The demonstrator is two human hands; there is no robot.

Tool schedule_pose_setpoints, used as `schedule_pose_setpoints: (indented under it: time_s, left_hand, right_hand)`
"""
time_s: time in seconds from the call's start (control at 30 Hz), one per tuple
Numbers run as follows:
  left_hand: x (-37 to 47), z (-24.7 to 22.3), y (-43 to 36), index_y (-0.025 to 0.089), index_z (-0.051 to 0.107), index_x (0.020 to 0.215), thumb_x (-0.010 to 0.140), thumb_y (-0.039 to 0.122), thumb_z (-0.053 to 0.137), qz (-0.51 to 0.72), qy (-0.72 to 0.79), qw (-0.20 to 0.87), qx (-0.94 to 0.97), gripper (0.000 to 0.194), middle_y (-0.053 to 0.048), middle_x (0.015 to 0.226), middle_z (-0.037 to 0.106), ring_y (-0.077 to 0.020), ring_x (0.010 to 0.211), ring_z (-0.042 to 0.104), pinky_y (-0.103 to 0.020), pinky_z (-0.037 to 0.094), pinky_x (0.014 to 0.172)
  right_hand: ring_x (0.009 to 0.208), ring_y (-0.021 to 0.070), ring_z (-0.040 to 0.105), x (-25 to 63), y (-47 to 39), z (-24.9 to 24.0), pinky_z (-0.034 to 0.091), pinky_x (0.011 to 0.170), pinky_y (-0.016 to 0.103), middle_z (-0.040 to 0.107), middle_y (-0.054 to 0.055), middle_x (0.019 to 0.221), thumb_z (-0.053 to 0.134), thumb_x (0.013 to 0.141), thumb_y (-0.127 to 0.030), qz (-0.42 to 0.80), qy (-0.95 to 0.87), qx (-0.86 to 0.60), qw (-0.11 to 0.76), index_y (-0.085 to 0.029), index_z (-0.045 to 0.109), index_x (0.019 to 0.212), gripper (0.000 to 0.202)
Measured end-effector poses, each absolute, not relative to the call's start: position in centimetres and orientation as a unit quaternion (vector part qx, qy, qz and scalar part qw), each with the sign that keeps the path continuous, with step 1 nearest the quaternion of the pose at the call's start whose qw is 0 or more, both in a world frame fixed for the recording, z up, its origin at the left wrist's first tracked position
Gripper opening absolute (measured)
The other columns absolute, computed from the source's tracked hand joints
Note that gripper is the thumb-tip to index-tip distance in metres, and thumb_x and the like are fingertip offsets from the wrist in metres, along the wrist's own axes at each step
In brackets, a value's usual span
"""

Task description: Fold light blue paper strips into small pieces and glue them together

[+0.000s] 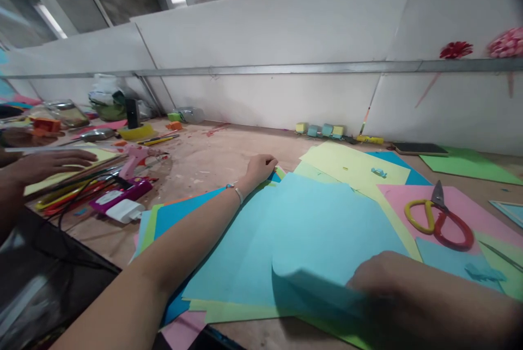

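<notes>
A light blue sheet of paper (327, 224) lies over a stack of coloured papers, its near edge lifted and curling, with a shadow beneath. My right hand (379, 273), blurred and closed, holds that sheet near its lower right side; the fingertips are hidden. At the stack's far left edge rests my left hand (261, 167), wearing a bracelet (236, 193). Its fingers are curled, and whatever they pinch is hidden. Blue paper (180, 212) and pale yellow paper (241, 311) stick out from the stack. Scissors (439, 219) with yellow and red handles lie right, on a pink sheet (392, 195).
On the left are another person's hand (53, 164), a pink glue gun (137, 159), a white charger plug (125, 210) and black cables. Small yellow and blue paper blocks (321, 130) stand by the wall. A dark flat phone-like object (420, 149) lies beside a green sheet (469, 164).
</notes>
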State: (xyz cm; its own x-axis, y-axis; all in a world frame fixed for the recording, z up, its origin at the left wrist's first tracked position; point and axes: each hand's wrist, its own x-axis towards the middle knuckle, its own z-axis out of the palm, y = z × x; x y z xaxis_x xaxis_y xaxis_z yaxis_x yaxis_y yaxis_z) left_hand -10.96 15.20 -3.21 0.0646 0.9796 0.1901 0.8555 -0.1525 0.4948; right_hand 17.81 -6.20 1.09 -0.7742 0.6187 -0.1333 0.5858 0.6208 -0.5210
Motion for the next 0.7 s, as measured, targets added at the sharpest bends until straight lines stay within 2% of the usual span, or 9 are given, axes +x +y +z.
schedule_pose_setpoints:
  time_s: [0.13, 0.2, 0.3, 0.37, 0.43, 0.5, 0.53, 0.6, 0.7]
  left_hand:
    - [-10.4, 0.4, 13.1, 0.015, 0.067, 0.109, 0.096, 0.036, 0.054, 0.217, 0.603, 0.152, 0.752, 0.028, -0.013, 0.118, 0.065, -0.0252, 0.108, 0.061, -0.040, 0.051, 0.092]
    - [-10.1, 2.9, 10.9, 0.013, 0.073, 0.094, 0.097, 0.042, 0.046, 0.181, 0.565, 0.200, 0.780, 0.040, -0.013, 0.105, 0.072, -0.0261, 0.102, 0.065, -0.034, 0.050, 0.087]
    - [-9.6, 6.1, 6.1, 0.016, 0.070, 0.108, 0.099, 0.055, 0.021, 0.089, 0.440, 0.386, 0.806, 0.064, -0.011, 0.103, 0.074, -0.0208, 0.089, 0.068, -0.030, 0.052, 0.075]
    - [-9.3, 7.2, 2.9, 0.015, 0.065, 0.118, 0.090, 0.060, 0.045, 0.003, 0.349, 0.475, 0.808, 0.056, -0.011, 0.107, 0.072, -0.0209, 0.089, 0.067, -0.029, 0.051, 0.075]
    - [-8.9, 7.2, 0.5, 0.018, 0.066, 0.109, 0.075, 0.051, 0.071, -0.043, 0.342, 0.430, 0.834, 0.047, -0.005, 0.094, 0.070, -0.0174, 0.078, 0.062, -0.026, 0.046, 0.068]
    - [-8.7, 6.5, -0.8, 0.017, 0.061, 0.077, 0.082, 0.041, 0.068, -0.075, 0.348, 0.384, 0.852, 0.025, 0.003, 0.064, 0.055, -0.0113, 0.059, 0.047, -0.023, 0.034, 0.054]
    - [-8.7, 6.1, -0.9, 0.017, 0.054, 0.067, 0.084, 0.035, 0.065, -0.078, 0.343, 0.385, 0.853, 0.027, 0.005, 0.057, 0.046, -0.0096, 0.055, 0.039, -0.023, 0.029, 0.051]
    - [-9.1, 5.3, -0.5, 0.018, 0.043, 0.061, 0.086, 0.032, 0.061, -0.066, 0.347, 0.423, 0.835, 0.034, 0.007, 0.054, 0.033, -0.0085, 0.052, 0.029, -0.023, 0.024, 0.048]
    - [-10.6, 4.4, 1.0, 0.018, 0.049, 0.065, 0.084, 0.043, 0.063, -0.045, 0.366, 0.520, 0.771, 0.034, 0.006, 0.057, 0.037, -0.0083, 0.053, 0.035, -0.022, 0.031, 0.050]
  right_hand:
    - [0.061, 0.0105, 0.048, 18.0, -4.4, 2.0, 0.035, 0.055, 0.019, 0.053, -0.004, 0.064, 0.058, 0.075, -0.019, 0.439, -0.803, -0.403, 0.005, -0.018, 0.065, 0.072, 0.007]
    - [0.060, 0.0089, 0.041, 17.9, -3.8, 1.6, 0.032, 0.054, 0.019, 0.045, -0.006, 0.061, 0.059, 0.074, -0.021, 0.476, -0.778, -0.411, -0.006, -0.017, 0.058, 0.065, 0.010]
    - [0.058, 0.0077, 0.032, 17.6, -3.2, 1.1, 0.026, 0.050, 0.020, 0.034, -0.007, 0.059, 0.061, 0.075, -0.026, 0.505, -0.751, -0.425, -0.014, -0.017, 0.046, 0.061, 0.022]
    - [0.058, 0.0077, 0.031, 17.5, -2.9, 1.0, 0.024, 0.049, 0.020, 0.033, -0.007, 0.060, 0.061, 0.077, -0.030, 0.520, -0.739, -0.429, -0.012, -0.018, 0.045, 0.063, 0.024]
    - [0.058, 0.0078, 0.031, 17.8, -2.7, 1.2, 0.025, 0.049, 0.020, 0.034, -0.007, 0.062, 0.060, 0.078, -0.031, 0.537, -0.729, -0.424, -0.008, -0.018, 0.046, 0.065, 0.024]
    - [0.059, 0.0085, 0.032, 18.4, -2.6, 1.5, 0.026, 0.050, 0.021, 0.034, -0.006, 0.063, 0.064, 0.076, -0.036, 0.543, -0.736, -0.405, -0.008, -0.018, 0.045, 0.064, 0.029]
    - [0.061, 0.0093, 0.034, 18.9, -2.6, 1.8, 0.027, 0.052, 0.021, 0.035, -0.006, 0.063, 0.068, 0.074, -0.041, 0.535, -0.747, -0.395, -0.006, -0.019, 0.046, 0.064, 0.033]
    - [0.065, 0.0126, 0.040, 20.0, -2.6, 2.4, 0.033, 0.055, 0.022, 0.040, -0.004, 0.065, 0.075, 0.067, -0.051, 0.495, -0.776, -0.392, 0.009, -0.019, 0.051, 0.065, 0.040]
    - [0.074, 0.0183, 0.049, 21.3, -2.4, 3.1, 0.041, 0.061, 0.025, 0.047, -0.001, 0.068, 0.074, 0.065, -0.061, 0.413, -0.797, -0.437, 0.051, -0.019, 0.060, 0.070, 0.044]
